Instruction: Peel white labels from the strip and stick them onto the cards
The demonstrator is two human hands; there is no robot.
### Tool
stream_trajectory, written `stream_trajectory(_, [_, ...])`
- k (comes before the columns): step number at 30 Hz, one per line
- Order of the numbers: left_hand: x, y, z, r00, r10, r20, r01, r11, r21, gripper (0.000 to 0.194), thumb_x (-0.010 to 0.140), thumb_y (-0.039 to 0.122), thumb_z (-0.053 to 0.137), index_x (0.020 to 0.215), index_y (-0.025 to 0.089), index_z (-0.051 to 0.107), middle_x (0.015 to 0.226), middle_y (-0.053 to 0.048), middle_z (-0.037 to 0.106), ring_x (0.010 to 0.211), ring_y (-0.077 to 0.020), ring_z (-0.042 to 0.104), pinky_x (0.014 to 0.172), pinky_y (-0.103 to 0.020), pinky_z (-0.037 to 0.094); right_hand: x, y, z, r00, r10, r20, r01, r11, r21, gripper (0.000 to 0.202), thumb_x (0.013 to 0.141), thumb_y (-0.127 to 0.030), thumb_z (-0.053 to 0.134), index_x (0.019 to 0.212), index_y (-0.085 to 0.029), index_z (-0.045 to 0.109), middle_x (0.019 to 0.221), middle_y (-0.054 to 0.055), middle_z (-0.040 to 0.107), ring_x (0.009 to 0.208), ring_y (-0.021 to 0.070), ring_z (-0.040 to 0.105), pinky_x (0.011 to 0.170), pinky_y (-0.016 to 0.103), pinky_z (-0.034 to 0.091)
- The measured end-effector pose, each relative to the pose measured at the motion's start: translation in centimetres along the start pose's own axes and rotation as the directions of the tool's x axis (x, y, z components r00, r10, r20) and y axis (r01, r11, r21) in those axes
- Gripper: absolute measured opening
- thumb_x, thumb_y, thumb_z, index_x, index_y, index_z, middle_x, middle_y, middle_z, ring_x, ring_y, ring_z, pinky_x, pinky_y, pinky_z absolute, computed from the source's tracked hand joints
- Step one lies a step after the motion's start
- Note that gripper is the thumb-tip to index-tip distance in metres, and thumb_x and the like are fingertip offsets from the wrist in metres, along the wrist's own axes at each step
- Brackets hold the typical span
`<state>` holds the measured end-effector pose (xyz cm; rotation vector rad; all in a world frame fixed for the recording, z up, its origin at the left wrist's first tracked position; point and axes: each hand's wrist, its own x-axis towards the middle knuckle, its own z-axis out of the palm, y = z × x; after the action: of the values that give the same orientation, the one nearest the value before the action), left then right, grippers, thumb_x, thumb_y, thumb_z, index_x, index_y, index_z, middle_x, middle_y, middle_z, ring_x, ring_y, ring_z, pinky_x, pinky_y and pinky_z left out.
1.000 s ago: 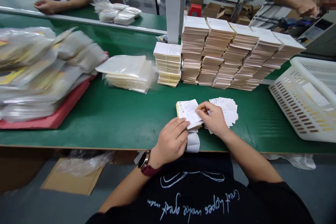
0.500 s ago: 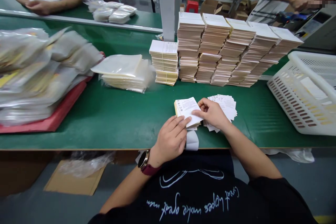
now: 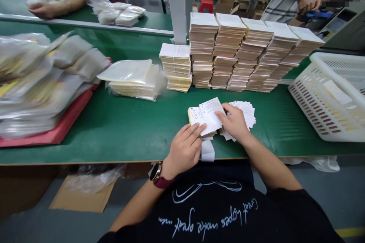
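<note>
Leaflet (image 3: 211, 115), light and floppy, lifts off the stack (image 3: 196, 118); I'd pinch its corner. My right hand (image 3: 234, 122) grips it, left hand (image 3: 185, 148) steadies the stack.

Left hand (image 3: 184, 148) palm down, fingers extended, watch on wrist; right hand (image 3: 234, 122) apparently pinching, fingers curled.

Green-topped workbench (image 3: 128, 129), white post (image 3: 178, 3) behind — metal racks with cardboard boxes (image 3: 225, 5), grey floor (image 3: 34, 224).
</note>
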<state>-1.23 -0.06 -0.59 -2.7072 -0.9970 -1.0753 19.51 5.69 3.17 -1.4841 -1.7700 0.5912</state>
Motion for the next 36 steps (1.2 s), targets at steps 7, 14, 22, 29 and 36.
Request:
stream_trajectory(7, [-0.1, -0.1, -0.2, 0.996, -0.013, -0.092, 0.009, 0.999, -0.045, 0.014, 0.079, 0.008, 0.051, 0.082, 0.016, 0.062, 0.127, -0.011, 0.065, 0.122, -0.027, 0.056, 0.099, -0.048, 0.051, -0.9, 2.8, -3.6, 0.976, 0.167, -0.137, -0.15, 0.98, 0.127, 0.019, 0.079, -0.038, 0.059, 0.08, -0.019, 0.062, 0.082, 0.004, 0.067, 0.075, 0.0183, 0.057, 0.072, 0.032, 0.044])
stream_trajectory(14, [-0.2, 0.2, -0.8, 0.965, -0.099, -0.243, 0.063, 0.987, -0.149, 0.011, 0.081, 0.01, 0.052, 0.08, 0.018, 0.059, 0.109, -0.009, 0.071, 0.113, -0.0261, 0.06, 0.092, -0.046, 0.053, -6.7, 1.9, -3.0, 0.97, -0.047, -0.238, -0.041, 0.936, -0.351, 0.038, 0.085, -0.036, 0.062, 0.12, -0.02, 0.06, 0.113, 0.014, 0.067, 0.111, 0.0306, 0.053, 0.099, 0.054, 0.033])
stream_trajectory(22, [0.1, 2.0, -0.9, 0.929, -0.262, -0.263, 0.196, 0.948, -0.252, 0.015, 0.087, 0.009, 0.047, 0.083, 0.018, 0.059, 0.104, -0.007, 0.069, 0.111, -0.0235, 0.06, 0.093, -0.045, 0.052, -9.8, -2.6, 0.4, 0.954, -0.297, -0.041, 0.297, 0.92, 0.257, 0.015, 0.088, -0.021, 0.06, 0.103, -0.025, 0.064, 0.09, 0.003, 0.067, 0.088, 0.0173, 0.061, 0.083, 0.037, 0.049])
stream_trajectory(29, [-0.1, 1.7, -1.2, 0.967, -0.026, -0.255, 0.021, 1.0, -0.022, 0.043, 0.081, 0.005, 0.054, 0.121, 0.019, 0.057, 0.141, -0.014, 0.052, 0.136, -0.03, 0.044, 0.102, -0.05, 0.047, -9.9, -2.0, 0.5, 0.983, -0.184, 0.009, 0.165, 0.899, 0.406, 0.01, 0.088, -0.024, 0.06, 0.096, -0.024, 0.067, 0.088, 0.003, 0.066, 0.086, 0.0167, 0.061, 0.081, 0.036, 0.051])
stream_trajectory(36, [0.1, 1.5, -0.5, 0.97, -0.02, -0.244, -0.011, 0.992, -0.124, 0.026, 0.079, 0.004, 0.049, 0.096, 0.019, 0.063, 0.099, -0.007, 0.073, 0.106, -0.0235, 0.064, 0.09, -0.044, 0.054, -10.0, -2.5, 0.8, 0.923, -0.375, -0.083, 0.373, 0.927, -0.037, 0.011, 0.089, -0.016, 0.053, 0.084, -0.024, 0.059, 0.092, 0.004, 0.066, 0.092, 0.0201, 0.056, 0.086, 0.042, 0.041])
